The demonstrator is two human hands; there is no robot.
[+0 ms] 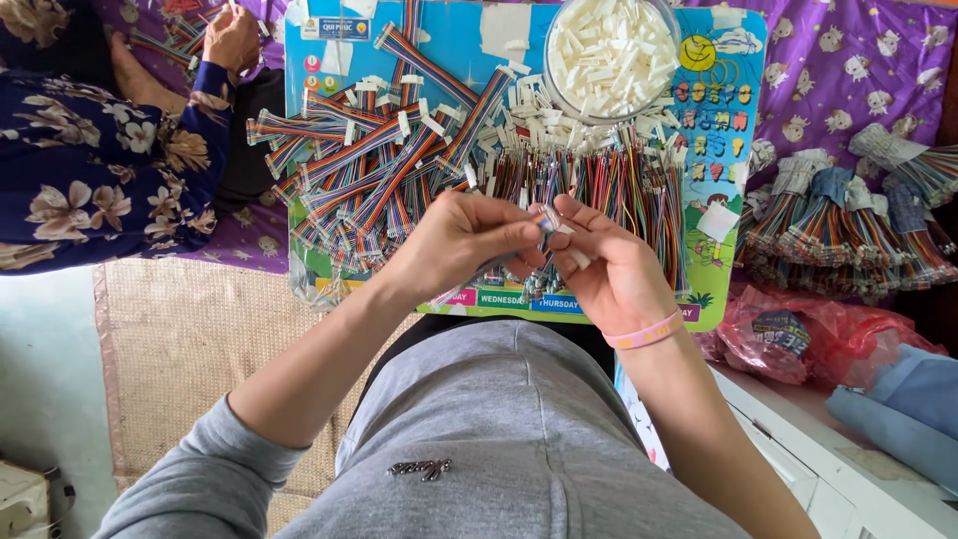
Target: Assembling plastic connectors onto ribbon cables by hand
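Your left hand (461,238) and right hand (609,268) are both pinched shut on one short rainbow ribbon cable (546,222) with a white connector end, held just above the near edge of the colourful board (733,140), hemmed between finished cables (374,160) left and loose wires (609,185) behind.

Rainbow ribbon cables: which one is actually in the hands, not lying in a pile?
The short rainbow cable pinched between left hand and right hand, raised above the board; all others lie flat or bundled.
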